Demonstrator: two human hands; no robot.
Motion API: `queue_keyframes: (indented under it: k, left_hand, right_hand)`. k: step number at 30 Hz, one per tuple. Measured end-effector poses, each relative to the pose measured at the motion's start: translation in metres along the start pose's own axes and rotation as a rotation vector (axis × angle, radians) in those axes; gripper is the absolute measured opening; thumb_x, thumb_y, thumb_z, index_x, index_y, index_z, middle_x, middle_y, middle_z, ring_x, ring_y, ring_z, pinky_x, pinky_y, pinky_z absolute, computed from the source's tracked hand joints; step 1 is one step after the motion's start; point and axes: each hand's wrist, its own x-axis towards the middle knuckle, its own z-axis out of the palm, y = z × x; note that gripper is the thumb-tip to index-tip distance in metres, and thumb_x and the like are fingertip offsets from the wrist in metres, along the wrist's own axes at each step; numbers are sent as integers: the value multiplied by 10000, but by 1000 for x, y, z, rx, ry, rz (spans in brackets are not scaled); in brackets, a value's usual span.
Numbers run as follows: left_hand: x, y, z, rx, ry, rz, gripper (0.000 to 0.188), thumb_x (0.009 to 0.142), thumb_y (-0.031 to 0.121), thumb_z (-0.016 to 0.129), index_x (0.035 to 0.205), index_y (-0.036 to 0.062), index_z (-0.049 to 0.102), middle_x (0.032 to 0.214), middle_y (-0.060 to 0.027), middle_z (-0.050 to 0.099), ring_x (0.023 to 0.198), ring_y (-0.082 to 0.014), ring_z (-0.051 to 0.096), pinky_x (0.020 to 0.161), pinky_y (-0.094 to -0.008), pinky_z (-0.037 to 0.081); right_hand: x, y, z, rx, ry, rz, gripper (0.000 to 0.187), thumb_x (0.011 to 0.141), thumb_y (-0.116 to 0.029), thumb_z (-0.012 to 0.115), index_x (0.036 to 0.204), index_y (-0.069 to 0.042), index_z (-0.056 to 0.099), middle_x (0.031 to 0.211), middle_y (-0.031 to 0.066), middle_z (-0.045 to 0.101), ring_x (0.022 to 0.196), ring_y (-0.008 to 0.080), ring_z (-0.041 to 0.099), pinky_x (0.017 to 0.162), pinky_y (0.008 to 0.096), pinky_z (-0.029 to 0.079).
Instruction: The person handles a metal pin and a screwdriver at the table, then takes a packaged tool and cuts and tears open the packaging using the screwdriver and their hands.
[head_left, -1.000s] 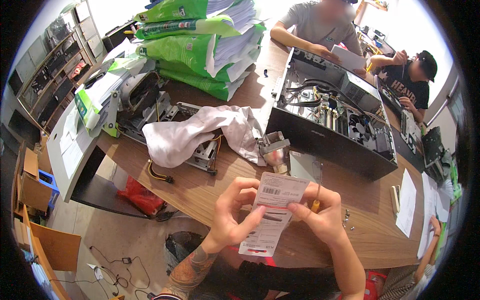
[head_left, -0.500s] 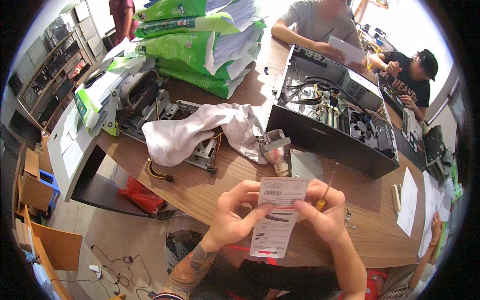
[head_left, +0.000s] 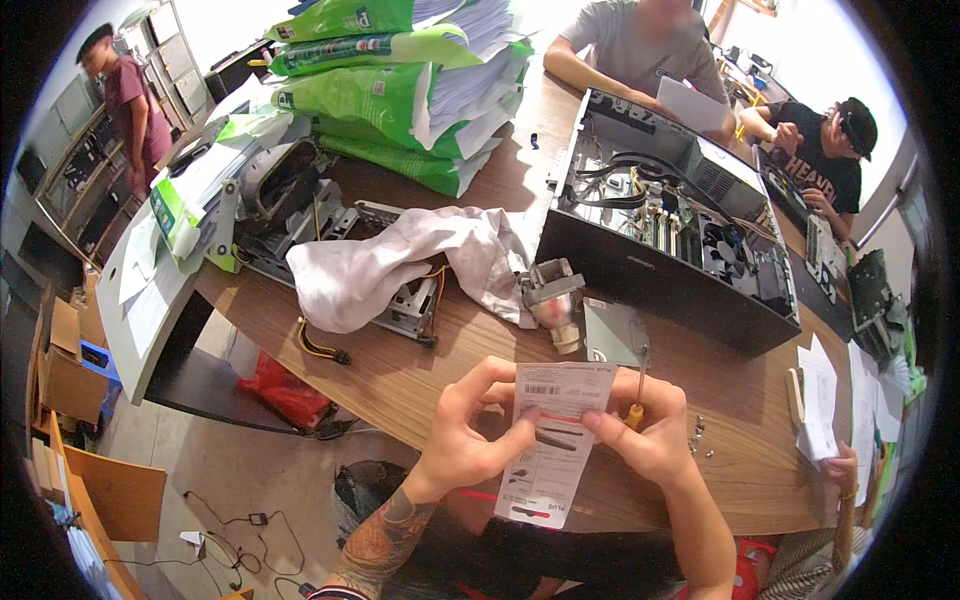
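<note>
A long white packaging card (head_left: 560, 470) with a barcode, small pictures and dark and red printing is held up before me. My left hand (head_left: 478, 425) pinches its left edge between thumb and fingers. My right hand (head_left: 645, 425) grips its right edge the same way. Tucked among my right hand's fingers is a screwdriver (head_left: 636, 412) with a yellow handle, its thin shaft pointing up. Just beyond lie a flat grey metal plate (head_left: 615, 332) and a clear and beige lamp-like part (head_left: 555, 305). Several small screws (head_left: 699, 437) rest right of my right hand.
An opened computer case (head_left: 660, 230) stands behind on the table (head_left: 400, 385). A white cloth (head_left: 390, 270) covers a metal chassis at left, below stacked green paper packs (head_left: 370, 100). Co-workers sit opposite; a person (head_left: 135, 110) stands far left. A hand (head_left: 843, 470) touches papers (head_left: 818, 400) at right.
The card has shifted slightly down and tilted, and the screwdriver's shaft has swung more upright. The person at far left has moved left. At right, a co-worker's hand has moved to the nearer papers.
</note>
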Motion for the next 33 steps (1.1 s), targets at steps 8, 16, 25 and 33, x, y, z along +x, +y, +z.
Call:
queue_keyframes:
  k: [8,16,25,33]
  left_hand:
    - [1,0,-1,92,-64,251,275,805,-104,640,1061,-6,644,996,-156,683,934,-232,665,801,-329,534]
    - [2,0,-4,213,-61,488,445,700,-131,647,1033,139,766,1054,-143,658,852,-185,641,675,-266,539]
    - [-4,2,-2,342,35,562,446,695,-137,686,984,189,782,1051,-96,580,842,-162,593,640,-245,512]
    - [-3,-2,3,422,108,613,434,704,-136,699,966,200,781,1008,-77,576,774,-150,612,635,-259,529]
  right_hand:
    - [3,6,-7,-133,50,-177,213,739,-8,755,950,-25,734,828,30,572,745,142,545,674,258,447]
    - [1,7,-10,211,-35,-71,267,787,-81,674,1038,-6,724,947,71,557,869,153,552,782,260,438]
    - [5,-9,-18,136,-204,-5,715,706,-527,738,1160,20,663,961,92,574,940,210,564,843,323,432]
    - [6,-14,-18,-118,-227,-32,507,667,-220,831,1116,-27,695,1016,106,596,962,217,576,876,326,444]
